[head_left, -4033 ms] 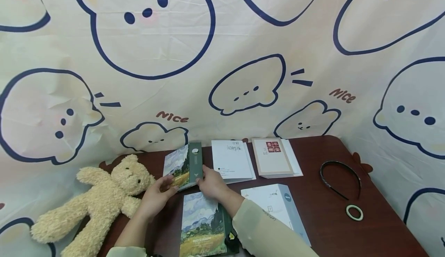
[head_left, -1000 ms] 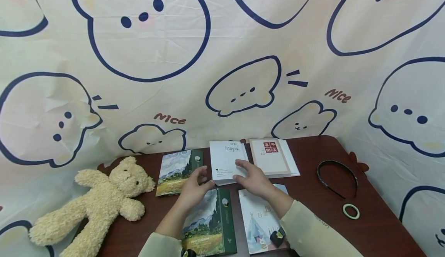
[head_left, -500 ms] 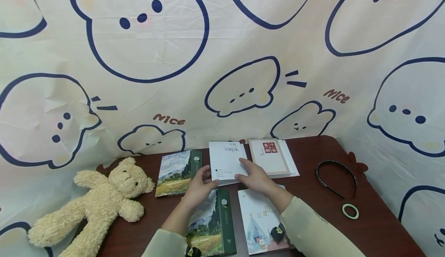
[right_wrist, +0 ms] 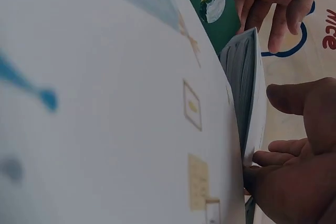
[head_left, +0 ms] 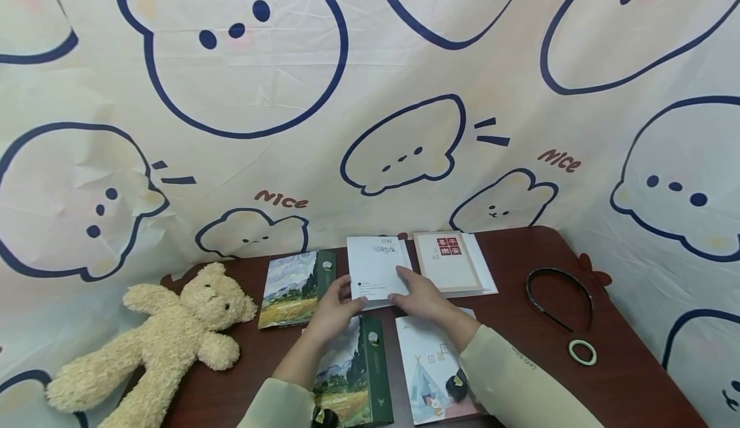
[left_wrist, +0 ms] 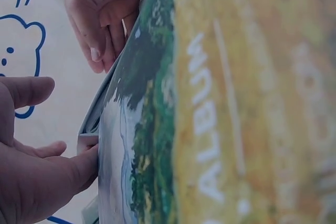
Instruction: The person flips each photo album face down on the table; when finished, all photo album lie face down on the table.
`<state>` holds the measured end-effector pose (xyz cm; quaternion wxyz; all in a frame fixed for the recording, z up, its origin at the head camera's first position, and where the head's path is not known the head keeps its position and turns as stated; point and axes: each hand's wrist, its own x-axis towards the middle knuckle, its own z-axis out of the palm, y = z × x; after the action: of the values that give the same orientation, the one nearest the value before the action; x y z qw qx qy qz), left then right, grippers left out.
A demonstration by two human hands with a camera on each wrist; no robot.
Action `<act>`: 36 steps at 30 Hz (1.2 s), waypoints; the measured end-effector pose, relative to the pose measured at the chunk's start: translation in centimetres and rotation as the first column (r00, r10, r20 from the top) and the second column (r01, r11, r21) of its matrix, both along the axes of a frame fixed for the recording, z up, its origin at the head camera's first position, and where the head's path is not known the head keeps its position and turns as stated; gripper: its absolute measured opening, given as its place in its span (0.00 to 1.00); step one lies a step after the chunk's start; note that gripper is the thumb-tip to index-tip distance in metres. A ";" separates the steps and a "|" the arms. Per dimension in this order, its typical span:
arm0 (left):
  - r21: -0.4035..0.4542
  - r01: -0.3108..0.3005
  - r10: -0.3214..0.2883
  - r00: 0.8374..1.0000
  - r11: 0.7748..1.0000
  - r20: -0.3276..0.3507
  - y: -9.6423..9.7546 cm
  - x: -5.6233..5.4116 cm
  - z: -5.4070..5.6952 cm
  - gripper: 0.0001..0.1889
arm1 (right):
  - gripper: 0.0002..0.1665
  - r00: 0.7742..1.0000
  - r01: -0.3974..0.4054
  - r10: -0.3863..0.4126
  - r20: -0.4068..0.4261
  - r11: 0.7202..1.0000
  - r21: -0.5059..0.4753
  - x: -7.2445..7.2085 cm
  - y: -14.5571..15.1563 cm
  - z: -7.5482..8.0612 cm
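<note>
A white album lies at the back middle of the dark red table. My left hand grips its near left corner, thumb on the cover. On the near right side my right hand holds it with fingers over the cover. In the right wrist view the right hand pinches the album's page edge, thumb above and fingers below. The left wrist view has the left hand against that album's corner, behind a green painted album.
A green painted album lies back left and another near me, beside a tent-print album. A beige album with a red seal sits back right. Teddy bear at left; black headband and green ring at right.
Four seconds ago both hands held the back-left green album. They moved right to the white album, closed on its near edge, and its near edge has come slightly toward me.
</note>
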<state>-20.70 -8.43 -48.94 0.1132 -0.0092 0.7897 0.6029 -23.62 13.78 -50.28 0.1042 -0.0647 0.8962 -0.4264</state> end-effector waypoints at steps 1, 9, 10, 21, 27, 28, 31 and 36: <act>0.000 -0.001 0.001 1.000 1.000 0.002 0.0 0.0 0.0 0.40 | 0.46 1.000 -0.007 0.007 -0.001 1.000 0.003 0.0 -0.1 0.0; -0.006 -0.008 0.008 1.000 1.000 0.010 -0.4 -0.4 -0.3 0.39 | 0.45 0.999 -0.039 0.039 -0.008 0.998 0.048 0.0 -0.6 0.3; 0.001 -0.008 0.008 1.000 1.000 0.011 -0.4 -0.4 -0.3 0.39 | 0.45 0.999 -0.037 0.037 -0.005 0.998 0.050 0.0 -0.7 0.3; -0.004 -0.044 0.045 0.998 0.999 0.036 -1.5 -0.5 -0.5 0.38 | 0.45 0.999 -0.042 0.042 -0.005 0.998 0.038 -0.5 -1.3 0.0; -0.032 -0.074 0.075 0.997 0.997 0.025 -2.0 -0.5 0.0 0.36 | 0.44 0.999 -0.040 0.040 -0.001 0.999 0.032 -0.5 -1.7 0.1; -0.019 -0.077 0.077 0.997 0.997 0.025 -2.1 -0.5 0.1 0.36 | 0.44 0.999 -0.038 0.038 0.002 0.999 0.032 -0.5 -1.8 0.2; 0.024 -0.087 0.086 0.996 0.996 0.025 -2.2 -0.5 0.4 0.36 | 0.43 0.999 -0.036 0.036 -0.009 0.999 0.023 -0.4 -2.0 0.4; 0.042 -0.116 0.116 0.993 0.992 0.007 -2.7 -0.3 0.5 0.34 | 0.42 1.000 -0.023 0.023 -0.011 1.000 -0.001 -0.4 -2.5 0.3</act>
<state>-21.02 -11.10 -48.43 0.0799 -0.0539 0.7748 0.6248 -24.05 11.33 -49.96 0.1039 -0.0775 0.8958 -0.4252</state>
